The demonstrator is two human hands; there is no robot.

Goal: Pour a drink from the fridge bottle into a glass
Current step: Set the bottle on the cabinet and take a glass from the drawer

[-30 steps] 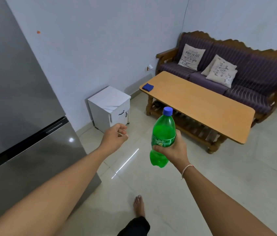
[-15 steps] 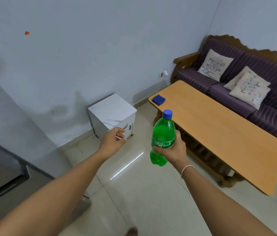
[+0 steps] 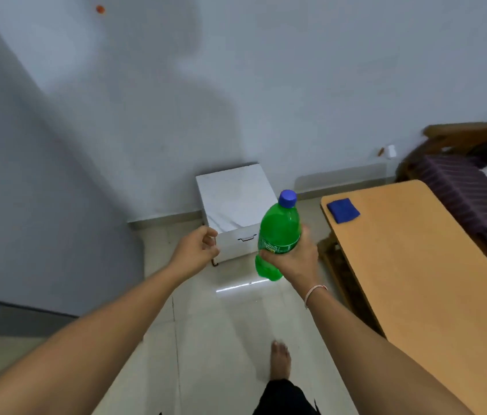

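A green plastic bottle (image 3: 279, 229) with a blue cap stands upright in my right hand (image 3: 293, 259), which grips it around the label at mid-height. The cap is on. My left hand (image 3: 195, 250) hovers a short way to the bottle's left, fingers curled loosely with nothing in them, apart from the bottle. No glass is in view.
A wooden coffee table (image 3: 421, 271) runs along the right with a blue cloth (image 3: 343, 210) at its far corner. A purple sofa (image 3: 472, 193) lies behind it. A small white cabinet (image 3: 233, 202) stands against the wall ahead. The grey fridge side (image 3: 26, 205) fills the left. My bare foot (image 3: 280, 360) is on the tiled floor.
The view has swung left and moved forward: the sofa and table have slid to the right edge and the white cabinet is now straight ahead. Both hands keep their pose with the bottle.
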